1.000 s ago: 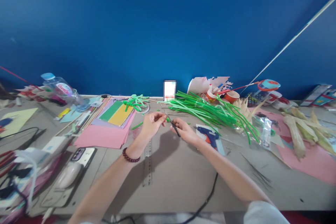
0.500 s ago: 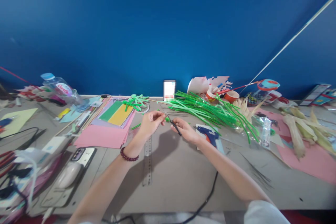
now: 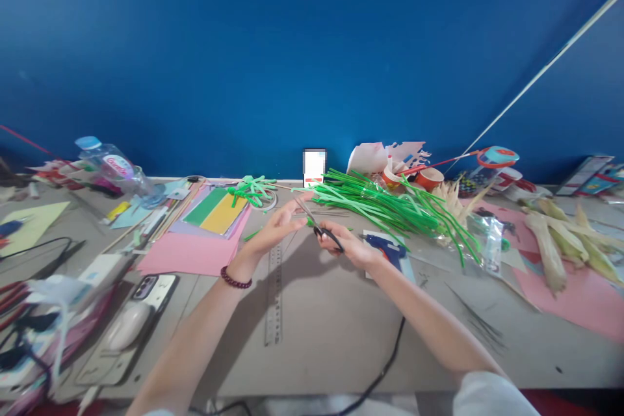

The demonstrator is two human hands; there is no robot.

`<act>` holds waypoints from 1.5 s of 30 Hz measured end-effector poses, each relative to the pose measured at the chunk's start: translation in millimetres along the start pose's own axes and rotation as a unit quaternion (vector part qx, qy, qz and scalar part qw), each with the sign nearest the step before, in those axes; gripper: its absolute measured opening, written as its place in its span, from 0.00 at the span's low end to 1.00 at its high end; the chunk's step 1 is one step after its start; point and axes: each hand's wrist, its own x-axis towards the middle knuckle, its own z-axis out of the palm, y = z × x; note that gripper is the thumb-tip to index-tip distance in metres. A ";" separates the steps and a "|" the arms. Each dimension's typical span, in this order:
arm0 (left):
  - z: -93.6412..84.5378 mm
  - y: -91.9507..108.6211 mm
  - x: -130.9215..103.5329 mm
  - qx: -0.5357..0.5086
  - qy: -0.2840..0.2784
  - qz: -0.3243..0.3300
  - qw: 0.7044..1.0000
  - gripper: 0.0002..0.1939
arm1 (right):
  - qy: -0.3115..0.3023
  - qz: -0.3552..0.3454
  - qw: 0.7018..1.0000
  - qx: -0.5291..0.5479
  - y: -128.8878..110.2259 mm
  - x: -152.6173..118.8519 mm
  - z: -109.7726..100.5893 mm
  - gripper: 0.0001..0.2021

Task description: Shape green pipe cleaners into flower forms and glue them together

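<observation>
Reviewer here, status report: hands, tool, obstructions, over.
Right hand on black-handled scissors. Left hand open, thumb and fingers apart, close to the blades. Blue glue gun beside right wrist; green stems beyond. Over.

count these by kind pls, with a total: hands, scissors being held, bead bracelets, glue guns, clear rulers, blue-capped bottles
hands: 2, left hand and right hand
held scissors: 1
bead bracelet: 1
glue gun: 1
clear ruler: 1
blue-capped bottle: 1
total: 7
</observation>
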 end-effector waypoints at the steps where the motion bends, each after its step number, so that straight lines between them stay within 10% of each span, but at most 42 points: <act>1: -1.8 0.2 0.0 -0.005 -0.033 -0.002 0.999 0.24 | -0.009 0.001 1.000 0.004 -0.2 -0.5 0.2 0.21; 5: -7.9 -2.5 1.1 -0.022 -0.100 0.002 0.995 0.22 | -0.033 0.000 0.999 0.019 -1.8 -1.7 0.7 0.24; 45: -2.7 0.1 3.0 0.051 -0.005 0.018 0.999 0.16 | -0.032 0.015 0.999 0.025 -1.5 -1.6 -4.1 0.20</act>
